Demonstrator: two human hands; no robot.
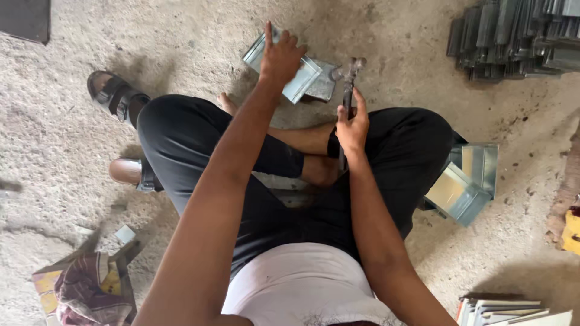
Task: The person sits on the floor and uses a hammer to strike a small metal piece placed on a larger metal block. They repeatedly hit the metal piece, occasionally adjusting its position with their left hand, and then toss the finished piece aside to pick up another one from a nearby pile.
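- The person sits on the floor (72, 145) with legs crossed, seen from above.
- The left hand (280, 57) rests on a bent metal sheet (302, 77) that lies on the floor in front of the legs. The fingers press down on it, partly spread, one finger pointing up past its edge.
- The right hand (352, 128) holds a hammer (349, 84) by its handle. The fingers are closed tight around it.
- The hammer stands almost upright. Its head is just beside the right end of the sheet.
- A sandal (112, 92) is on the floor to the left, and another sandal (130, 172) is near the left knee.
- Two folded metal boxes (468, 181) lie by the right knee.
- A pile of metal strips (513, 36) is at the top right, well apart from the hands.
- A cloth (84, 293) lies at the bottom left.
- Some flat sheets (513, 311) are stacked at the bottom right.
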